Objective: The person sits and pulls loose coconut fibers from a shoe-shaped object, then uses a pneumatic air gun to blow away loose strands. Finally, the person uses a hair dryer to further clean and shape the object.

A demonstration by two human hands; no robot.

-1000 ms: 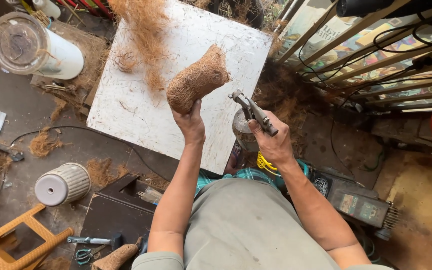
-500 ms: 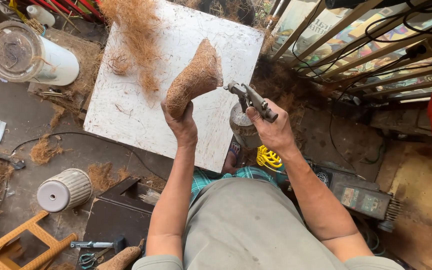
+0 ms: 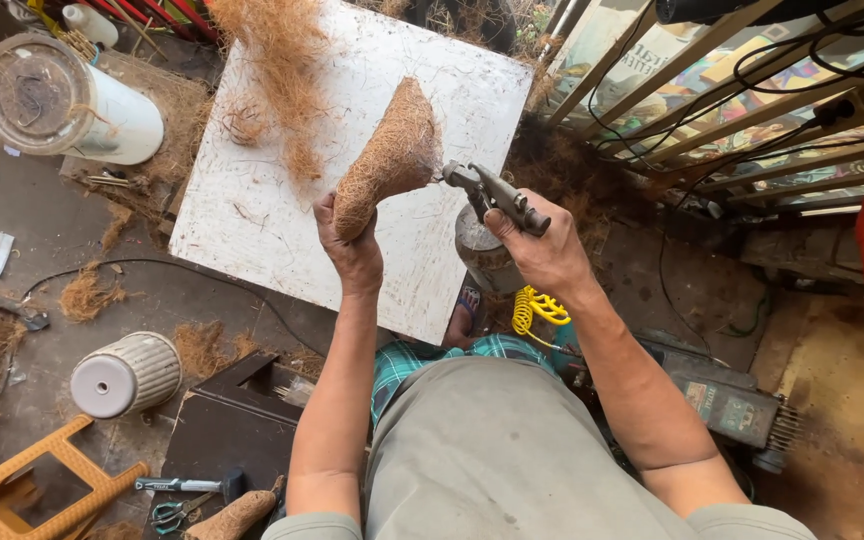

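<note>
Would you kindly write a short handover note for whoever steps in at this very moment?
Left hand: grip closed around the lower end of a cone of brown fibre, held up over the white board.
Right hand: grip closed on a metal spray gun, nozzle at the cone's side.
Loose fibre lies on the board's far end.
Done: cone is shaped.
Left: cannot tell how much of the cone has been treated.

A white board serves as the counter [image 3: 252, 220], with loose brown fibre [image 3: 277, 60] heaped at its far end. A white cylindrical container [image 3: 72, 100] lies left of it. On the floor sit a ribbed white tub [image 3: 127, 373], an orange stool [image 3: 37, 490], scissors [image 3: 174, 514] and a coiled yellow hose [image 3: 537, 308].
</note>
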